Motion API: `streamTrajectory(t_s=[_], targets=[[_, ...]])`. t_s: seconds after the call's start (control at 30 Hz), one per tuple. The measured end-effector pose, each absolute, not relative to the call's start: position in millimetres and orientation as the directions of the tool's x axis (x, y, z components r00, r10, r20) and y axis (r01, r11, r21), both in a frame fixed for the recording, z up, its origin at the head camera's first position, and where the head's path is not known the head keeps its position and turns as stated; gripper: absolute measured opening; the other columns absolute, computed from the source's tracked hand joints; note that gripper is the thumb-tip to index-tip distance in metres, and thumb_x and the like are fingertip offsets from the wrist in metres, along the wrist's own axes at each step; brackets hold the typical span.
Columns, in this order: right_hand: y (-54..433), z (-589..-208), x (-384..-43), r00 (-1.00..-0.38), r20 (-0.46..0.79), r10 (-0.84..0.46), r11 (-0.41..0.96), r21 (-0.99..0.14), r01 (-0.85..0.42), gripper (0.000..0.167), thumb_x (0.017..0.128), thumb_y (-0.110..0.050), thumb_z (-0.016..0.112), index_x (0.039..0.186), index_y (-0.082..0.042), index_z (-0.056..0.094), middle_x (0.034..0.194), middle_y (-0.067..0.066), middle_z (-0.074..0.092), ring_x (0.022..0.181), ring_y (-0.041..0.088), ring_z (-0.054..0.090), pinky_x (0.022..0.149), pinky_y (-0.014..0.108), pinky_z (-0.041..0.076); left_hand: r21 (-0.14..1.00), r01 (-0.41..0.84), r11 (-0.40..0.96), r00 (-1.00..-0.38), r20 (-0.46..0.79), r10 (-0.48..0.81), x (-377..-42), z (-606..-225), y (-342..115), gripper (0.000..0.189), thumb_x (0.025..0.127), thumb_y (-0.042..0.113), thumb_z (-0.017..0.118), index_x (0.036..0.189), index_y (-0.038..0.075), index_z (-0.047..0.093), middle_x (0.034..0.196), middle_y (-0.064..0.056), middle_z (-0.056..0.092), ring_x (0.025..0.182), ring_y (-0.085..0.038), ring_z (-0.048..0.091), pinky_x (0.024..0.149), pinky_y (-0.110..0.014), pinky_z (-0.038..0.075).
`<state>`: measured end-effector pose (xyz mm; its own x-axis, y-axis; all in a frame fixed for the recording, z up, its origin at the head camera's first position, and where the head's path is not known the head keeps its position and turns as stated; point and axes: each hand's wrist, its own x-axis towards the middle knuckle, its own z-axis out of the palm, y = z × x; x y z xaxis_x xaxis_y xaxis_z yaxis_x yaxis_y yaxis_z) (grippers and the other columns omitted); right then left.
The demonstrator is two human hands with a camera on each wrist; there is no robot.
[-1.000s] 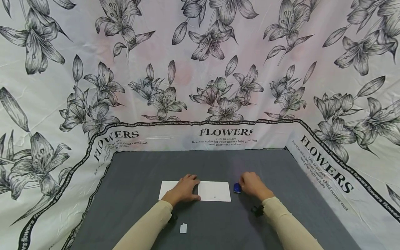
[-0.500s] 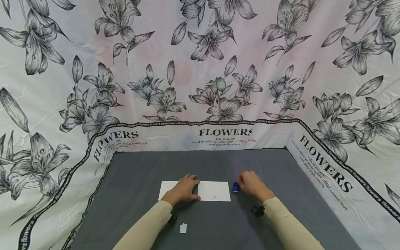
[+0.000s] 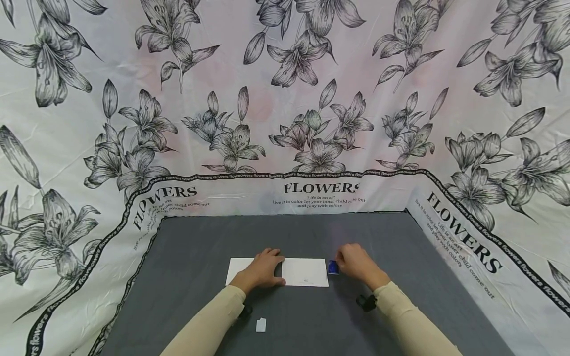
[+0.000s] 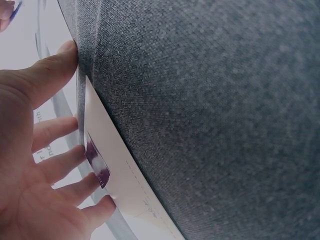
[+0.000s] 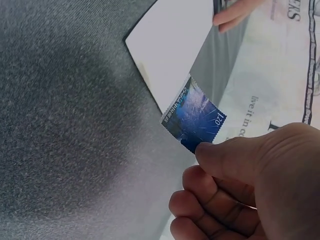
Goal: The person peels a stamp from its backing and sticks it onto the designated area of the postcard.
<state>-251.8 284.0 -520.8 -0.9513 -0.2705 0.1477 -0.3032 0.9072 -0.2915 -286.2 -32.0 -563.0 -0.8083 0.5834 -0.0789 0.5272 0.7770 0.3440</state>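
My right hand point(image 3: 358, 260) pinches a blue postage stamp point(image 5: 195, 115) by one corner between thumb and curled forefinger. The stamp has perforated edges and "120" printed on it. In the head view it is right at the right edge of a white card point(image 3: 305, 272), and in the right wrist view it overlaps that card's edge. My left hand point(image 3: 263, 268) rests with fingers spread where this card meets a second white card point(image 3: 238, 267) on its left. A dark purple stamp point(image 4: 97, 162) shows on a card beside the left fingers; the hand hides it from the head view.
A small whitish piece of paper point(image 3: 261, 325) lies on the grey cloth-covered table point(image 3: 303, 326), nearer me than the cards. Flower-printed fabric point(image 3: 320, 194) hangs behind the table and along both its sides.
My right hand has moved slightly left with the blue stamp, bringing it from a small gap up to the right card's edge. The left hand and both cards have stayed still.
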Motion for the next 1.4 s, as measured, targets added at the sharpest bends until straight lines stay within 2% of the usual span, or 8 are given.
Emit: streamTrajectory(t_s=[0.23, 0.67, 1.07, 1.23, 1.4], targets=[[275.8, -512.1, -247.6, -0.942, 0.171, -0.289, 0.901, -0.285, -0.328, 0.013, 0.090, 0.000, 0.075, 0.080, -0.009, 0.075, 0.075, 0.000, 0.070, 0.066, 0.011, 0.058, 0.065, 0.036, 0.055, 0.328, 0.529, 0.783, -0.808, -0.087, 0.583, -287.9, -563.4, -31.3, 0.074, 0.092, 0.044, 0.088, 0.152, 0.009, 0.063, 0.166, -0.017, 0.051, 0.156, -0.043, 0.044, 0.123, -0.065, 0.039], [264.1, -506.9, -243.2, -0.938, 0.173, -0.302, 0.894, -0.291, -0.341, 0.011, 0.090, 0.000, 0.076, 0.083, -0.009, 0.078, 0.078, 0.000, 0.073, 0.068, 0.009, 0.060, 0.067, 0.035, 0.057, 0.332, 0.530, 0.780, -0.808, -0.083, 0.584, -287.8, -562.1, -30.6, 0.073, 0.092, 0.043, 0.089, 0.151, 0.008, 0.064, 0.166, -0.018, 0.051, 0.156, -0.043, 0.044, 0.123, -0.065, 0.039], [256.8, -507.2, -236.6, -0.941, 0.143, -0.306, 0.880, -0.334, -0.337, 0.014, 0.092, 0.001, 0.075, 0.083, -0.009, 0.076, 0.075, -0.003, 0.068, 0.066, 0.009, 0.054, 0.064, 0.030, 0.052, 0.325, 0.527, 0.785, -0.810, -0.087, 0.580, -290.0, -565.4, -31.1, 0.073, 0.093, 0.043, 0.088, 0.152, 0.009, 0.064, 0.166, -0.018, 0.051, 0.156, -0.044, 0.044, 0.123, -0.065, 0.039], [253.9, -506.2, -232.5, -0.925, 0.171, -0.339, 0.869, -0.320, -0.378, 0.017, 0.092, 0.001, 0.074, 0.079, -0.010, 0.073, 0.071, -0.005, 0.064, 0.063, 0.008, 0.050, 0.061, 0.028, 0.048, 0.336, 0.523, 0.783, -0.811, -0.086, 0.579, -288.5, -565.2, -31.1, 0.072, 0.093, 0.042, 0.089, 0.152, 0.008, 0.064, 0.166, -0.018, 0.052, 0.156, -0.045, 0.044, 0.124, -0.065, 0.038], [250.1, -506.3, -229.0, -0.913, 0.192, -0.359, 0.864, -0.302, -0.403, 0.015, 0.090, 0.001, 0.075, 0.080, -0.010, 0.075, 0.073, -0.005, 0.066, 0.064, 0.006, 0.052, 0.061, 0.027, 0.049, 0.335, 0.521, 0.785, -0.812, -0.089, 0.577, -286.7, -565.0, -30.9, 0.072, 0.094, 0.042, 0.088, 0.152, 0.008, 0.063, 0.167, -0.018, 0.051, 0.157, -0.045, 0.043, 0.125, -0.064, 0.037]])
